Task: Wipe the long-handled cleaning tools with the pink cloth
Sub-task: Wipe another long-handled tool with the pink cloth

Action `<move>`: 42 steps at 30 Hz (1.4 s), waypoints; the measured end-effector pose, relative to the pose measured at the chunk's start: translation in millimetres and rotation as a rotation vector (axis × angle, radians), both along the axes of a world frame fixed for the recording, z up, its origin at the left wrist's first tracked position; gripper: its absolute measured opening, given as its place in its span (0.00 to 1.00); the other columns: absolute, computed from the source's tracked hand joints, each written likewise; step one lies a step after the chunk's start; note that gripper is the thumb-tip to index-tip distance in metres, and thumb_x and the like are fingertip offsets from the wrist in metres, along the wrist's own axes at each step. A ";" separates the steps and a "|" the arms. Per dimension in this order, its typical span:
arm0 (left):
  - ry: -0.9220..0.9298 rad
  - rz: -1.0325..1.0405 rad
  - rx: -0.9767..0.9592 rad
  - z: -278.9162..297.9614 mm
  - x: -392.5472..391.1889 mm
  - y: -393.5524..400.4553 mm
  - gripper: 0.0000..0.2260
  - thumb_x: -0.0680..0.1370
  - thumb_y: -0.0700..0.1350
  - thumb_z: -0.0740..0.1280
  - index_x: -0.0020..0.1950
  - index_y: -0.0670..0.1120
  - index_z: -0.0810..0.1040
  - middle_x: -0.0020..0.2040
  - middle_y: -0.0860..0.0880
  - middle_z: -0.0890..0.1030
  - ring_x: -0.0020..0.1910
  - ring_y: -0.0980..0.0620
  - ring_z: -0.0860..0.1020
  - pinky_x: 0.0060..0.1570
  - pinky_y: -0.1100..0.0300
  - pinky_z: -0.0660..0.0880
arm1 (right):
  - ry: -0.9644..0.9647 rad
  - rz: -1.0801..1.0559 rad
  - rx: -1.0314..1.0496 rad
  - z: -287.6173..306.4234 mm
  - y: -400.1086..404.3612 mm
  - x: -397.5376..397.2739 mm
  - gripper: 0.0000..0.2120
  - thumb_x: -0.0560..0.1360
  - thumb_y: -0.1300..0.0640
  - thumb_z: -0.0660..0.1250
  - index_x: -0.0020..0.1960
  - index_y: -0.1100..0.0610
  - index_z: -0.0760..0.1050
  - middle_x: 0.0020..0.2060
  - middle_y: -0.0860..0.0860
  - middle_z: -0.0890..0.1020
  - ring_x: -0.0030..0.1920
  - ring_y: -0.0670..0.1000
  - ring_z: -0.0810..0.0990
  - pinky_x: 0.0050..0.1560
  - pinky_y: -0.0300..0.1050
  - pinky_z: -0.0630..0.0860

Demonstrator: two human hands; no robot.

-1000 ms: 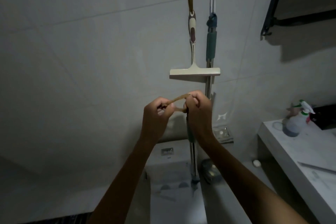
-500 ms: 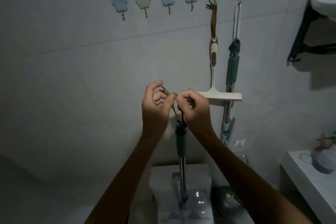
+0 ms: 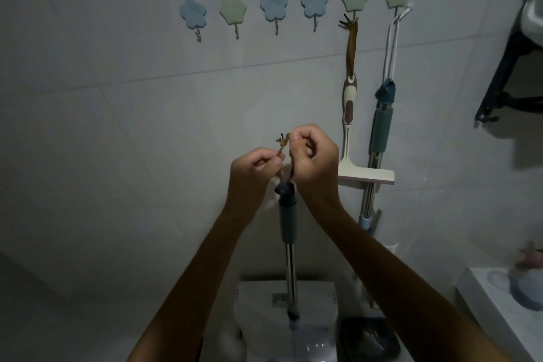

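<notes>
Both hands were up in front of the tiled wall (image 3: 117, 156), working at a thin brown cord loop (image 3: 282, 145) tied to the top of a long-handled tool (image 3: 288, 223). The left hand (image 3: 251, 176) had its fingers curled in, thumb and fingertips pinching one strand of the cord. The right hand (image 3: 314, 156) sat just beside it and slightly higher, thumb pressed against its curled fingers, pinching the other strand near the knot. The tool hung straight down between the two wrists: a dark cap, a teal grip, then a shiny metal shaft running down in front of the white toilet tank (image 3: 317, 303); its lower end was blurred and I could not make it out.

On the wall above ran a row of flower-shaped hooks (image 3: 273, 5), blue and green. Two more tools hung from the two hooks at the right end: a cream squeegee (image 3: 349, 114) on its own brown cord, its blade level just beside the right hand, and a second teal-grip pole (image 3: 382, 126) on a white loop, partly behind that blade. A dark wall bracket (image 3: 499, 79) stood at the far right, and a white worktop (image 3: 482, 300) showed in the lower right corner with a blurred bottle on it. The room was dim. I saw no pink cloth from where I stood.
</notes>
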State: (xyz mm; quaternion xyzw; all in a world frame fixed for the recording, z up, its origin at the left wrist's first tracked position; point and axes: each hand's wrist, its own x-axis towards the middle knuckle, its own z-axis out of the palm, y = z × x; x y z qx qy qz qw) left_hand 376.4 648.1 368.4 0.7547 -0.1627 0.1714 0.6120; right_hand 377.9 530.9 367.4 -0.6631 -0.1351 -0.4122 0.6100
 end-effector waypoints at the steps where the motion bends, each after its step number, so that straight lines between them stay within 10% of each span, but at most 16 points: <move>1: -0.009 0.009 -0.026 4.4 4.8 1.0 0.05 0.77 0.36 0.66 0.45 0.38 0.82 0.38 0.46 0.81 0.37 0.51 0.79 0.41 0.54 0.77 | 0.000 -0.006 0.001 3.8 -2.2 3.1 0.07 0.81 0.65 0.63 0.45 0.65 0.76 0.34 0.47 0.75 0.34 0.44 0.75 0.34 0.39 0.73; 5: -0.065 0.007 -0.120 28.0 21.8 -3.9 0.06 0.81 0.34 0.64 0.49 0.34 0.79 0.36 0.49 0.78 0.36 0.55 0.76 0.38 0.61 0.76 | 0.038 0.034 0.038 26.9 -10.1 15.2 0.07 0.82 0.64 0.62 0.47 0.65 0.76 0.35 0.56 0.76 0.35 0.58 0.76 0.35 0.55 0.76; 22: -0.222 0.102 -0.246 105.3 102.1 -56.4 0.05 0.81 0.36 0.65 0.50 0.38 0.81 0.37 0.51 0.78 0.35 0.62 0.76 0.39 0.68 0.73 | 0.025 -0.114 0.011 109.6 -35.2 89.9 0.06 0.82 0.60 0.63 0.47 0.58 0.77 0.35 0.46 0.78 0.36 0.39 0.75 0.37 0.35 0.72; 33: -0.242 0.138 -0.222 136.4 139.3 -84.9 0.04 0.80 0.37 0.68 0.47 0.41 0.82 0.34 0.51 0.80 0.29 0.58 0.76 0.30 0.63 0.74 | 0.054 -0.206 0.023 134.2 -66.3 136.7 0.07 0.81 0.58 0.64 0.46 0.56 0.78 0.35 0.48 0.80 0.37 0.51 0.81 0.41 0.58 0.81; 42: -0.336 0.243 -0.190 126.0 171.5 -96.8 0.04 0.79 0.40 0.69 0.47 0.43 0.84 0.37 0.51 0.82 0.34 0.54 0.79 0.36 0.56 0.79 | 0.086 -0.278 0.053 136.7 -76.1 161.2 0.07 0.80 0.57 0.66 0.45 0.54 0.82 0.33 0.47 0.83 0.35 0.48 0.83 0.41 0.56 0.83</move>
